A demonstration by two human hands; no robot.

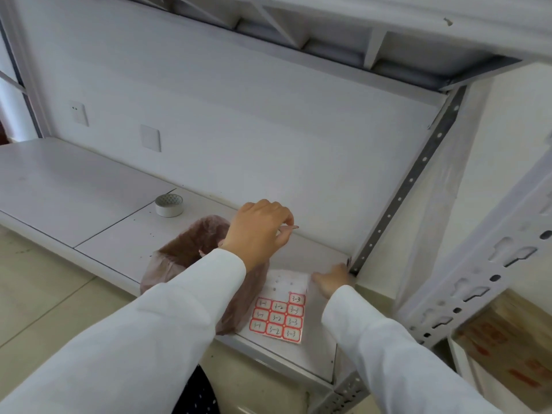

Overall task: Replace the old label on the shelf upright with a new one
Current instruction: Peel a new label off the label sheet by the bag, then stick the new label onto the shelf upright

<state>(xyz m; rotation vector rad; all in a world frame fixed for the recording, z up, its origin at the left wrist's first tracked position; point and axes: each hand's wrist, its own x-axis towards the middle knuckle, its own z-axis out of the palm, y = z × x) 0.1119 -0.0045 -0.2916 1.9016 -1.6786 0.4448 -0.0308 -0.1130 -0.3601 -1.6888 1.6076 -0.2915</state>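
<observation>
A sheet of red-bordered labels with handwritten numbers lies on the white shelf board; its top rows are peeled bare. My left hand hovers above the shelf behind the sheet, thumb and forefinger pinched on a small red-edged label. My right hand rests flat on the shelf, fingers touching the sheet's upper right corner, next to the foot of the grey perforated rear upright. The front shelf upright with keyhole slots stands at the right.
A small bin lined with a brownish plastic bag stands on the shelf left of the label sheet. A roll of white tape sits further back. Cardboard boxes fill the lower right. An upper shelf overhangs.
</observation>
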